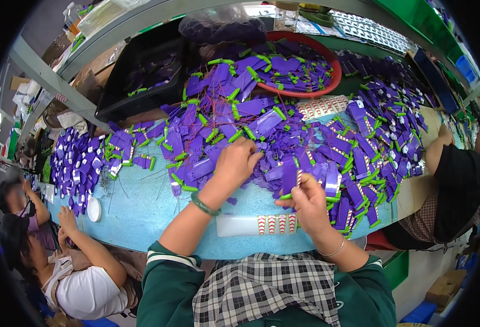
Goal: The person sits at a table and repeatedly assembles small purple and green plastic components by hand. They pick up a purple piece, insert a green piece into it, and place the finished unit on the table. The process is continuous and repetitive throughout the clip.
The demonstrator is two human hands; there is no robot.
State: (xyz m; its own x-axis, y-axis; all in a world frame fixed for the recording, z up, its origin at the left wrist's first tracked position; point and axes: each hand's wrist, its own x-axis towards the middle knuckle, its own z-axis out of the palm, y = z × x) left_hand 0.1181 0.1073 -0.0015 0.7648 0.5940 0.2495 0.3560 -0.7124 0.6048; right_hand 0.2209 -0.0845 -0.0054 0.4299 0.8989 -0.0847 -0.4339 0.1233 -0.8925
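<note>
My right hand (312, 204) pinches a flat purple plastic piece (289, 175) with bright green ends and a red-and-white striped sticker along one edge. At the near edge of a big heap of purple pieces (196, 141) with green ends, my left hand (235, 163) has its fingers bent together; what is between them, if anything, is hidden. A green bangle circles the left wrist. Just below both hands lies a pale backing strip (234, 225) carrying a few striped stickers. To the right, many similar pieces (359, 191) with striped edges are spread out.
Behind the heap stand a red round tub (335, 73) of purple pieces and a black bin (114, 103). Another sticker sheet (322, 107) lies near the tub. Left are more purple pieces (76, 169) and a white lid-like dish (94, 209). Co-workers sit at both sides.
</note>
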